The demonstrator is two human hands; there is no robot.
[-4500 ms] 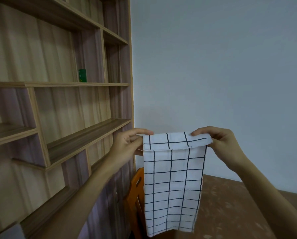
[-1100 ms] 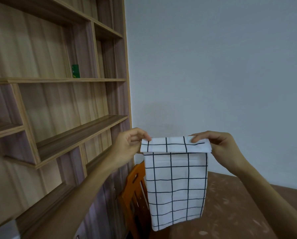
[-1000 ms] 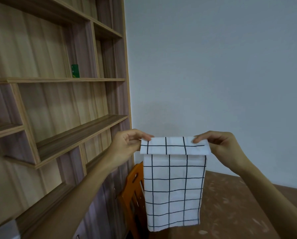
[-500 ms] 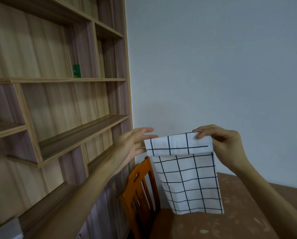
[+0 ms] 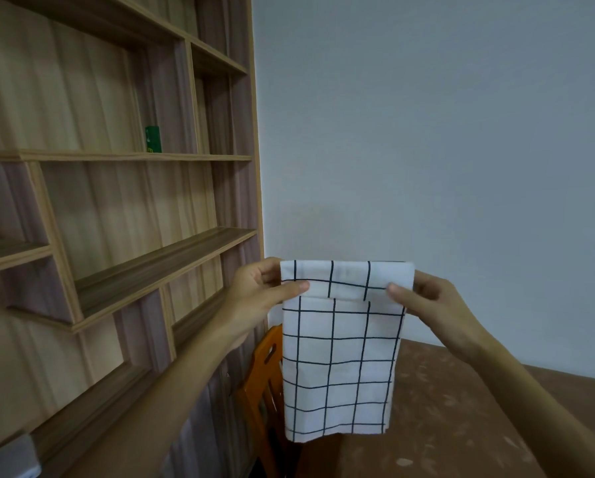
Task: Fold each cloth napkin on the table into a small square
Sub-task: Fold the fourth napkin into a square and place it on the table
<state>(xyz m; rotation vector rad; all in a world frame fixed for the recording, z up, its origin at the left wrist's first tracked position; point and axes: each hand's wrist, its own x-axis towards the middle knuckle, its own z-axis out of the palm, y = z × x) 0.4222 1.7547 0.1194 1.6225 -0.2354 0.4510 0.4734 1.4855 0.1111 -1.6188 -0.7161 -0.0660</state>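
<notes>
Head | white black-grid napkin [image 5: 339, 367] hanging, top folded | left hand [image 5: 258, 294], right hand [image 5: 430, 305] fingers pinching top corners

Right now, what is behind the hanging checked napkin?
Behind the checked napkin, an orange wooden chair shows at its left edge and the brown table at its right. The rest of the chair is covered.

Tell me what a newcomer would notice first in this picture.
A white napkin with a black grid hangs in the middle, held up in the air by its folded top edge between the left hand and the right hand. Behind it are an orange chair and a brown table; wooden shelves fill the left.
</notes>
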